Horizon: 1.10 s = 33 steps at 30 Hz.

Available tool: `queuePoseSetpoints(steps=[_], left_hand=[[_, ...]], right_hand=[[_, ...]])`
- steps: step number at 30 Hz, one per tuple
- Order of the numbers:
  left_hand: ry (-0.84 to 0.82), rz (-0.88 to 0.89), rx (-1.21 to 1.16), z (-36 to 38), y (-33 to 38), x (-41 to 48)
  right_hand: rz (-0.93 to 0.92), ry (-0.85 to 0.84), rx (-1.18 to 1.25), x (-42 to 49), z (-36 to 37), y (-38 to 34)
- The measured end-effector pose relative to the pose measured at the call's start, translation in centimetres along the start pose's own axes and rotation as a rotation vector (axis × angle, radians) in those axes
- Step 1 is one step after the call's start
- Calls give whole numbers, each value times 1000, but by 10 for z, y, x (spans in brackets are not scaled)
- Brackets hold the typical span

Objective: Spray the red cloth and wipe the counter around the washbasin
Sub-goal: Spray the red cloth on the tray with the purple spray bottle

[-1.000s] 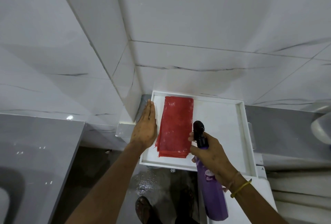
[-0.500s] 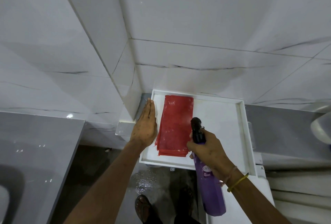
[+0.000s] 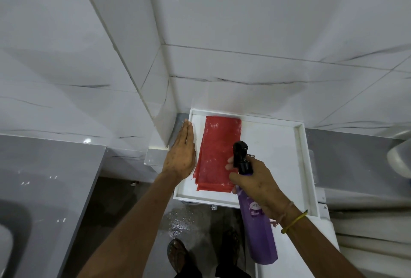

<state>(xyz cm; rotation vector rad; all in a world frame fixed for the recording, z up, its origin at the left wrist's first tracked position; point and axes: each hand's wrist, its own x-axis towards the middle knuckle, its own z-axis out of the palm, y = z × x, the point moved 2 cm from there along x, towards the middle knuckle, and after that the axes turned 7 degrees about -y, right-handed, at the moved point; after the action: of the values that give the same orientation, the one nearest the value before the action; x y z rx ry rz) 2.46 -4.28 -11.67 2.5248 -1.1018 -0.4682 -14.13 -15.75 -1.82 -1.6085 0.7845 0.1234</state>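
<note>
Over the white tray (image 3: 300, 155), the right hand (image 3: 259, 182) is wrapped tightly around the neck of a purple spray bottle (image 3: 259, 228), its black nozzle aimed at the cloth. Left hand (image 3: 181, 155) is laid flat, fingers pressed together, on the tray's left rim just beside the red cloth (image 3: 219, 155). Cloth is folded into a long rectangle, mesh-like in texture, lying inside the shallow square tray. Bottle is smooth, translucent plastic. Marbled white tiles are seen behind.

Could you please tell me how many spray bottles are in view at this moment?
1. The purple spray bottle is gripped in the right hand, its black nozzle over the red cloth on the white tray. None other shows.
</note>
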Motion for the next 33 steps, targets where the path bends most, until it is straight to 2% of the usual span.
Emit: queuePoseSetpoints(steps=[12,29,33], left_hand=[[25,10,-5,0,0,0],[23,37,-20,-1,1,-1],[19,34,-25,-2,2,-1]], right_hand=[[69,-89,-43,-21,15,18],[17,-47,-98,-19,11,15],[-2,16,-140,-19,8,16]])
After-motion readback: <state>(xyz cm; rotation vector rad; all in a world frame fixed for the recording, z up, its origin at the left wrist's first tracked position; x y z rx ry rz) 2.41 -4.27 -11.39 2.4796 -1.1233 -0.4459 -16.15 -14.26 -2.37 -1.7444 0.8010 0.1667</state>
